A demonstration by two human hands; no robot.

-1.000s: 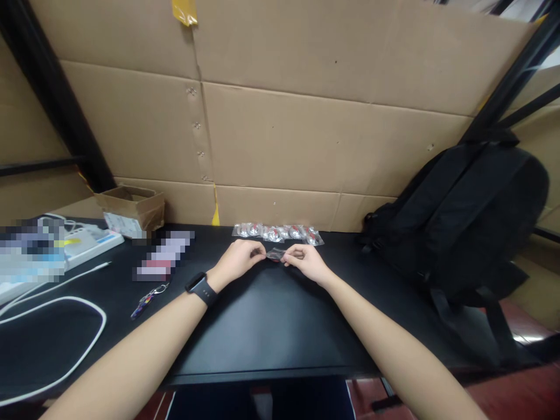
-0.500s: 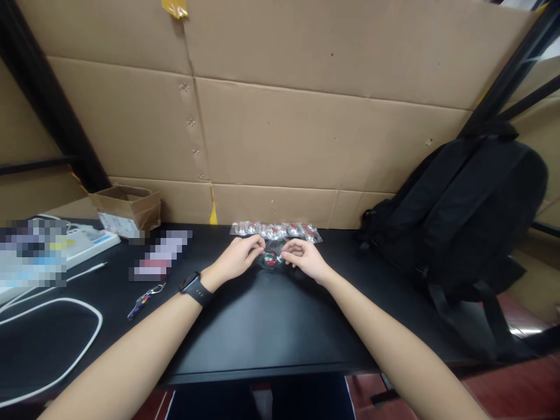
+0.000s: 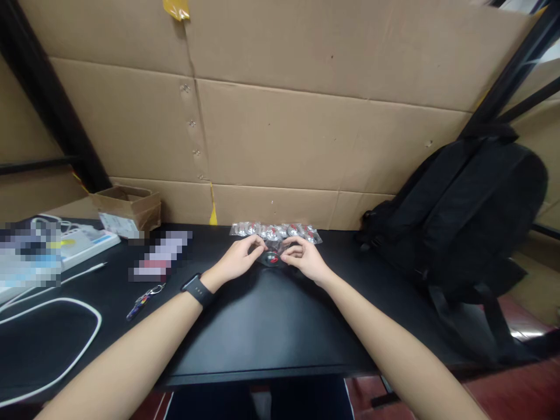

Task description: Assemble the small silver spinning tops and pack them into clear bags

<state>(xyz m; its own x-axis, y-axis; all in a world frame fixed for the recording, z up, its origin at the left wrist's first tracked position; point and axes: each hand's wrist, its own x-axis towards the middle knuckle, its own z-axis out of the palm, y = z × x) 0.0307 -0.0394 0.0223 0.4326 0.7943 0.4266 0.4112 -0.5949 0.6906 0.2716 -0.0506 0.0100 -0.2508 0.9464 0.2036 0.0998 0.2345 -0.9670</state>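
Note:
Between my two hands is a small clear plastic bag (image 3: 270, 258) with a dark round piece and a bright red mark or part in it; what exactly the round piece is I cannot make out. My left hand (image 3: 240, 257), with a black watch (image 3: 198, 289) on its wrist, pinches the bag's left side between thumb and fingers. On the other side my right hand (image 3: 307, 259) pinches the right edge with curled fingers. Just beyond my fingertips lies a row of several similar clear packets (image 3: 272, 231), shiny with red bits, partly hidden by the hands.
A black backpack (image 3: 472, 216) stands on the right of the black table (image 3: 271, 326). To the left are an open cardboard box (image 3: 131, 209), a blurred-out flat object (image 3: 161, 256), a keychain (image 3: 144, 301) and a white cable (image 3: 94, 309). Behind rises a cardboard wall (image 3: 280, 134).
The bag between my hands has tilted slightly, and its red part has shifted a little up and right. Both hands stay almost in place, still pinching.

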